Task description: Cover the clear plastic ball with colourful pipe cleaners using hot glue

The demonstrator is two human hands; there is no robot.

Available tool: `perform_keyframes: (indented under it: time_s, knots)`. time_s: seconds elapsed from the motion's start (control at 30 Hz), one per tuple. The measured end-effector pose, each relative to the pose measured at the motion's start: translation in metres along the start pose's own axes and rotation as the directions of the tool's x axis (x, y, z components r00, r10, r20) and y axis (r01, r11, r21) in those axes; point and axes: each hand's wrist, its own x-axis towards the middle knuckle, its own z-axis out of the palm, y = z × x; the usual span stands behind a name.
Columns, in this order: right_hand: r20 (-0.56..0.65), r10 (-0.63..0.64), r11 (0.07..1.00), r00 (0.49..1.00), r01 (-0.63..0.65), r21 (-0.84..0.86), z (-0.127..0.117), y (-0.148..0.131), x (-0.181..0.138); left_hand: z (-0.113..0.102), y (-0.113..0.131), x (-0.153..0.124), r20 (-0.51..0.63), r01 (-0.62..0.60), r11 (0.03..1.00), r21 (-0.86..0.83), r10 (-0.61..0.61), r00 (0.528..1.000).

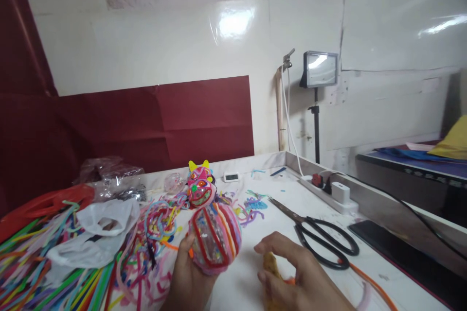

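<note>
My left hand [188, 277] grips a clear ball wrapped in red, pink and orange pipe cleaners [215, 238], held just above the white table [251, 248]. My right hand [295, 277] is beside it, fingers curled around a yellow fuzzy piece [270, 265], with an orange pipe cleaner [368, 284] trailing off to the right. Behind the ball stands a small pipe-cleaner figure with a pink face and yellow ears [200, 185].
Large black-handled scissors [321, 235] lie right of my hands. Heaps of coloured pipe cleaners [44, 262] and plastic bags [98, 233] cover the left. A power strip [328, 189], a dark slab [401, 252], a small clock [231, 177] and a lamp on a stand [319, 70] sit behind.
</note>
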Motion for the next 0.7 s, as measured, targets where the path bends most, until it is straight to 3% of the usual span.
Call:
perform_keyframes:
  time_s: [0.13,0.23,0.33,0.43,0.5,0.7]
  knots:
    - [-0.043,-0.032,0.999,0.999,0.031,-0.015,-0.008,-0.002,0.002,-0.007,0.008,0.004,0.206,-0.01,1.0,0.004,0.008,0.979]
    - [-0.038,0.001,0.998,0.999,-0.003,-0.069,-0.021,-0.002,0.01,-0.006,0.015,0.005,0.249,-0.116,0.993,0.023,0.106,0.963]
    - [-0.076,-0.008,0.988,0.997,-0.004,-0.157,-0.036,0.005,0.025,0.0,0.019,0.005,0.13,-0.218,0.975,0.052,0.21,0.969]
    - [-0.138,-0.024,0.974,0.99,-0.008,-0.224,-0.049,0.018,0.042,0.008,0.022,0.005,-0.069,-0.251,0.962,0.111,0.259,0.963]
    - [-0.152,-0.014,0.972,0.988,-0.022,-0.233,-0.055,0.027,0.051,0.012,0.025,0.005,-0.141,-0.256,0.958,0.13,0.273,0.952]
    - [-0.023,0.051,0.972,0.998,-0.055,-0.227,-0.06,0.044,0.053,0.006,0.033,0.008,-0.106,-0.212,0.975,0.071,0.219,0.97]
